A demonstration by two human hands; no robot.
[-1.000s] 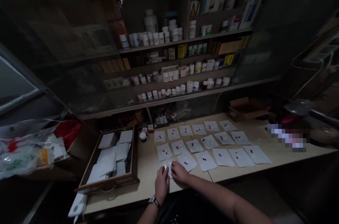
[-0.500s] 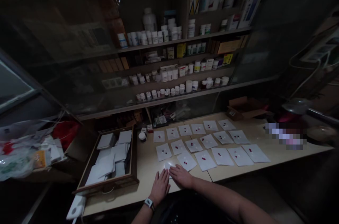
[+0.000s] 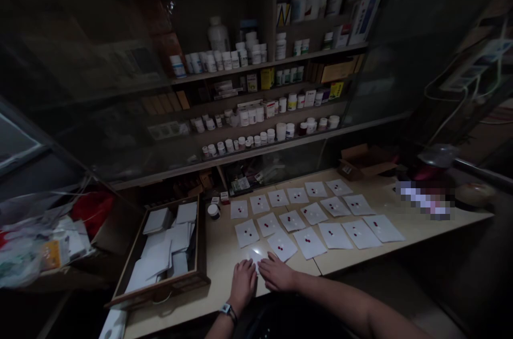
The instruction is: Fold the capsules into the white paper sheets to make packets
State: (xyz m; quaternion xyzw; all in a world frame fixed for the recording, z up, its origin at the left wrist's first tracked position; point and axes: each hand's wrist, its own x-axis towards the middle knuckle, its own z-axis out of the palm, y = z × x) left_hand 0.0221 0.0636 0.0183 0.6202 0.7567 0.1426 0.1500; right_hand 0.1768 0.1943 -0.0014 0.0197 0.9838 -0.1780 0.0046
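A small piece of white paper (image 3: pixel 255 255), shiny on top, lies at the front of the table between my two hands. My left hand (image 3: pixel 243 280), with a watch (image 3: pixel 227 310) on its wrist, has its fingers bent against the paper's left edge. On the other side my right hand (image 3: pixel 277 273) grips the right edge with curled fingers. My fingers cover the lower part of the paper. Beyond them, white paper squares (image 3: pixel 308 251) lie in rows, with small dark red and pale pills (image 3: pixel 280 248) on them.
Left of my hands stands a wooden drawer (image 3: pixel 203 253) holding stacks of white paper (image 3: pixel 154 253). Near it is a small bottle (image 3: pixel 214 212). Shelves of medicine bottles (image 3: pixel 280 132) rise behind the table. An opened cardboard box (image 3: pixel 352 165) sits at the back right; plastic bags (image 3: pixel 20 253) lie far left.
My fingers have gone from lying flat over the paper to bending at its edges, and the hands have drawn slightly apart. The camera view has shifted a little.
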